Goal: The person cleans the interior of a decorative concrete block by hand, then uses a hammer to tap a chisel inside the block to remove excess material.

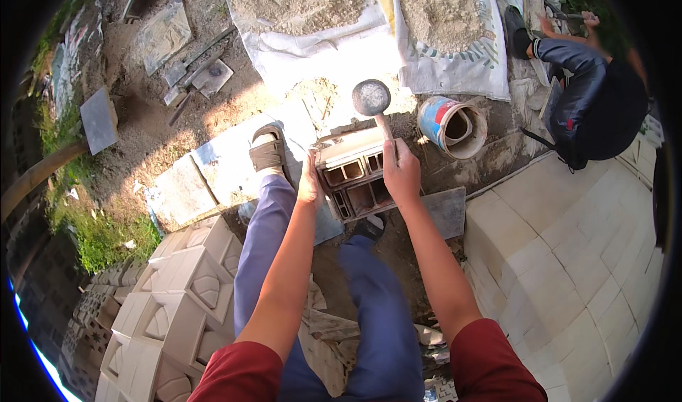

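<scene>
A box-like, dusty mould (355, 171) with several square and slanted openings is in the middle, above the ground between my feet. My left hand (309, 180) presses flat along its left side, fingers pointing away from me. At its right side, my right hand (402, 171) is closed round the wooden handle of a round-headed grey tool (371, 97). The tool's head points away from me, beyond the mould's far edge. Whether that head is a mallet or a scoop, I cannot tell. My right hand also touches the mould's right edge.
A dirty bucket (453, 128) stands right of the mould. Sandy material (298, 3) lies on white sheets (323, 50) ahead. Another person (593, 96) crouches at far right. Pale hollow blocks (167, 302) are stacked lower left; pale slabs (561, 260) fill the right.
</scene>
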Tool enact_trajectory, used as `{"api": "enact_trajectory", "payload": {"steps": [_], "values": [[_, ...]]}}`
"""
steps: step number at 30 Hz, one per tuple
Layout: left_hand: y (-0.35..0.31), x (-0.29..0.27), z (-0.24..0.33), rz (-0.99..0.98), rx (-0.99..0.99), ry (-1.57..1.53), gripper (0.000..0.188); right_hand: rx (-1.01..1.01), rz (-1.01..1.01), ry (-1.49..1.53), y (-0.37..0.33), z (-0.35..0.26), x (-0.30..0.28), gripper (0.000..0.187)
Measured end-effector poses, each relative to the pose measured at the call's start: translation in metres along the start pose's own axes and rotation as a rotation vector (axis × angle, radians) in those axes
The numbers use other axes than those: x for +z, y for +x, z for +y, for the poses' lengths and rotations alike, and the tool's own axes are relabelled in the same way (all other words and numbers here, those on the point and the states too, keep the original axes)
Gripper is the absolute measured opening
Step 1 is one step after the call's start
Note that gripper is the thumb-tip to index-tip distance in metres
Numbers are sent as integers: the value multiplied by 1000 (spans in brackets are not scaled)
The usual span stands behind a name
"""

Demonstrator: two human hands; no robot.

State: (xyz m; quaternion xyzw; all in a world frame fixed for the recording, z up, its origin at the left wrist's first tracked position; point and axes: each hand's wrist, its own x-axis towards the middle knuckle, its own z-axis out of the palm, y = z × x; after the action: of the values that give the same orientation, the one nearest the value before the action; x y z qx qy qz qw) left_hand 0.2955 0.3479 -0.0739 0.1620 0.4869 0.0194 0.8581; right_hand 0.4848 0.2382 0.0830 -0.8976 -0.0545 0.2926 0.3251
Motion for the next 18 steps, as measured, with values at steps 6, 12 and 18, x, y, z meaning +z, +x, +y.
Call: {"api": "enact_trajectory", "payload": {"steps": [6,12,18], "values": [[-1,0,7,-208,168,-10,93,-31,80,-173,95,-18,88,50],[-5,34,42,89,3,10,67,-17,-81,-198,175,-49,143,48],[24,-6,10,100,152,271,64,-101,13,-304,211,-55,179,33]]}}
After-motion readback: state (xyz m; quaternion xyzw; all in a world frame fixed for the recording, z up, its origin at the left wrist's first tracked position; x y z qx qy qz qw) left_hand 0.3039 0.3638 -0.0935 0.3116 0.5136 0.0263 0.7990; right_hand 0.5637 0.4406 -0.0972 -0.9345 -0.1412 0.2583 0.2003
